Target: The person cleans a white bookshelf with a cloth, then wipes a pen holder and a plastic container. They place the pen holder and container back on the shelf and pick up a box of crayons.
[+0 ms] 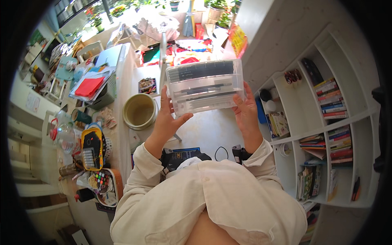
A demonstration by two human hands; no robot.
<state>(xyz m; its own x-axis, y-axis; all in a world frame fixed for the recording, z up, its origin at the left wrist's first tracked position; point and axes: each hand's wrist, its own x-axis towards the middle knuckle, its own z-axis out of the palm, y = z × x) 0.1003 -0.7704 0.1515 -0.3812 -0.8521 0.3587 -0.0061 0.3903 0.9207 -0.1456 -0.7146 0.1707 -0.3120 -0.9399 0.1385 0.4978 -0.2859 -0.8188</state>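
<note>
Both my hands hold up a clear plastic pencil case (200, 102), its lid closed, in front of me. My left hand (167, 121) grips its left end, with the thumb at the lower left corner. The right end is held by my right hand (246, 113), its thumb on the front face. Through the clear plastic, dark pencils (205, 71) show packed in a row along the far side. Slim pens or pencils (203, 89) lie in the middle part and along the near side. Below and left of the case stands a round beige pot (140, 111).
A white bookshelf (312, 131) with books stands at the right. The table (114, 134) at the left bears a yellow tray (98, 134), a large clear bottle (65, 139), a basket (120, 186) with a puzzle cube (101, 177), and papers. Potted plants stand by the bright window.
</note>
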